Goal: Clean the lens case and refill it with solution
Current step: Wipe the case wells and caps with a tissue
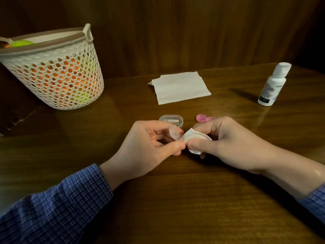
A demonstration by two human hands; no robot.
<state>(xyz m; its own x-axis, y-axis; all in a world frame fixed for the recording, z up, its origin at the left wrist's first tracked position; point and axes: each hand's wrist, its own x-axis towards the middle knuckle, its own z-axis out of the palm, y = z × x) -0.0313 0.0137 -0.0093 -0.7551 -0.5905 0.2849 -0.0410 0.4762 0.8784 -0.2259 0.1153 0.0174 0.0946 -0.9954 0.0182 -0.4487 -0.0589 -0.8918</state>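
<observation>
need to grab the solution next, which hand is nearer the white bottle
Right. The right hand is nearer the white bottle, which stands beyond it to the right. The left hand is farther left, across the tissue.

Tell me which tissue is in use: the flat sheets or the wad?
The crumpled wad, pinched in the right hand against the clear lens case held by the left hand. The flat sheets lie untouched behind.

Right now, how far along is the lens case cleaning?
Done: both pink caps are off and lying on the table. In hand: the left hand holds the clear lens case while the right hand presses a white tissue against it. Left: refilling; the solution bottle stands capped, far right.
</observation>
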